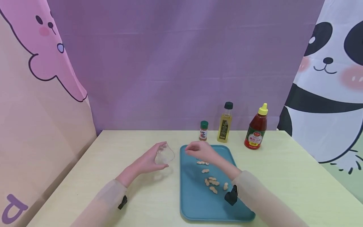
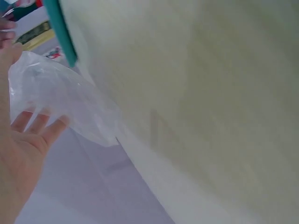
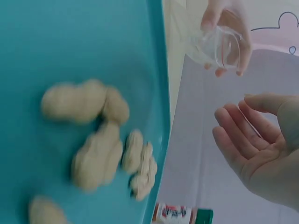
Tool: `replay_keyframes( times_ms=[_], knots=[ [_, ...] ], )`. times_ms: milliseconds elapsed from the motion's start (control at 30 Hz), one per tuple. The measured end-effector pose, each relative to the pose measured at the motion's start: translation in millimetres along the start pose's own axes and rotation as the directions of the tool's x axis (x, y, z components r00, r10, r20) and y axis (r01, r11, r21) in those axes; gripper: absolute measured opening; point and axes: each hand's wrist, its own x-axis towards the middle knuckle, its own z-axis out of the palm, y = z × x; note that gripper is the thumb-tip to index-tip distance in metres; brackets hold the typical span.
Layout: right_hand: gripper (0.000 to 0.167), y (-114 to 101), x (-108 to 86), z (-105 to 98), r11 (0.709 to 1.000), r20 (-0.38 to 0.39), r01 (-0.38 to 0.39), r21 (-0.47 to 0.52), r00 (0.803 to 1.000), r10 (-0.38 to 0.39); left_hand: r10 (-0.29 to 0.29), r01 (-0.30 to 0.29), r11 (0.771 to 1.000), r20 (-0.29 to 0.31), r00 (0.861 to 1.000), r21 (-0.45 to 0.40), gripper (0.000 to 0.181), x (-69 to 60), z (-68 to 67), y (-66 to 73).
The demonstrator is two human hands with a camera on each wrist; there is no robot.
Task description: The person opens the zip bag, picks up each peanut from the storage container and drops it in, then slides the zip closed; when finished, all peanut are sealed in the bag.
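Observation:
My left hand (image 1: 148, 161) holds a clear plastic bag (image 1: 165, 155) above the table, left of a blue tray (image 1: 195, 205). In the left wrist view the thin bag (image 2: 60, 95) hangs between the thumb and the fingers, its mouth spread. Over the far left part of the tray is my right hand (image 1: 203, 152). The right wrist view shows this hand (image 3: 266, 144) with loosely bent fingers and nothing visible in them. Several unshelled peanuts (image 1: 213, 182) lie scattered on the tray, some close together.
Behind the tray stand a small green-capped spice jar (image 1: 203, 130), an oil bottle (image 1: 225, 123) and a red sauce bottle (image 1: 256, 127) with a yellow nozzle. A purple cloth (image 1: 175, 69) hangs behind the pale table (image 1: 283, 176).

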Motion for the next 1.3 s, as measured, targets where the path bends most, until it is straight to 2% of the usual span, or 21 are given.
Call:
replay_keyframes(
  times_ms=[67, 200, 400, 633, 1033, 1300],
  knots=[
    [0.020, 5, -4.5, -5, 1.000, -0.003, 0.012, -0.023, 1.000, -0.012, 0.000, -0.001, 0.999, 0.011, 1.000, 0.041, 0.088, -0.1, -0.1, -2.3],
    [0.021, 16, -14.3, -16, 0.999, -0.008, -0.015, -0.046, 1.000, 0.014, 0.012, -0.014, 0.996, 0.027, 1.000, 0.087, 0.087, 0.3, 1.0, -6.4],
    [0.021, 39, -27.1, -31, 0.995, -0.013, -0.047, -0.086, 0.999, 0.046, 0.034, -0.036, 0.997, 0.031, 0.999, 0.062, 0.088, 1.5, 4.2, -6.8],
    [0.025, 61, -37.9, -42, 0.987, 0.005, -0.062, -0.147, 0.998, 0.063, 0.013, -0.016, 0.999, 0.056, 0.998, 0.040, 0.087, 1.9, 8.0, -3.0],
    [0.029, 71, -74.8, -52, 0.985, 0.071, -0.110, -0.135, 0.990, 0.121, -0.052, 0.054, 0.998, 0.058, 0.997, -0.044, 0.089, 1.4, 9.3, 1.1],
    [0.029, 70, -98.3, -51, 0.995, 0.170, -0.083, -0.052, 0.981, 0.090, -0.075, 0.078, 0.995, 0.063, 0.995, -0.062, 0.089, 1.6, 10.6, 1.7]
  ],
)
